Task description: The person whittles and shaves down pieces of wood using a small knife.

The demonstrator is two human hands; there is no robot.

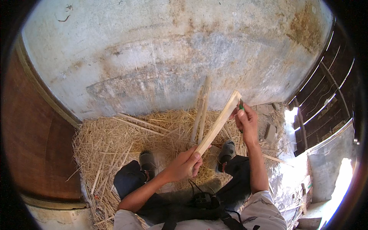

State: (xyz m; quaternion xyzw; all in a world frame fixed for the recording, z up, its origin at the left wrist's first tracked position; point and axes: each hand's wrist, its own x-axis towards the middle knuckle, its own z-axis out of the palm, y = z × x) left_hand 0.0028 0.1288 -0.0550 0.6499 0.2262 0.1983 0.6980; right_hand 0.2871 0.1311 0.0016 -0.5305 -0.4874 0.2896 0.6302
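Note:
My left hand (184,164) is closed around the lower end of a pale, flat wooden strip (219,123), which slants up and away to the right. At its far end, my right hand (247,120) grips a small green-handled knife (241,105). The knife's dark tip lies close against the strip's top edge; whether it cuts into the wood cannot be made out. Part of the handle is hidden by my right fingers. Beyond the strip, a few narrow wooden sticks (198,119) lean upright against the wall.
Straw-like shavings (103,134) cover the floor around my feet, with loose thin sticks (140,125) among them. A stained, pale wall (153,57) rises ahead. A brown panel (42,126) stands at left, dark slatted boards (326,103) at right. A brick (270,132) lies near my right foot.

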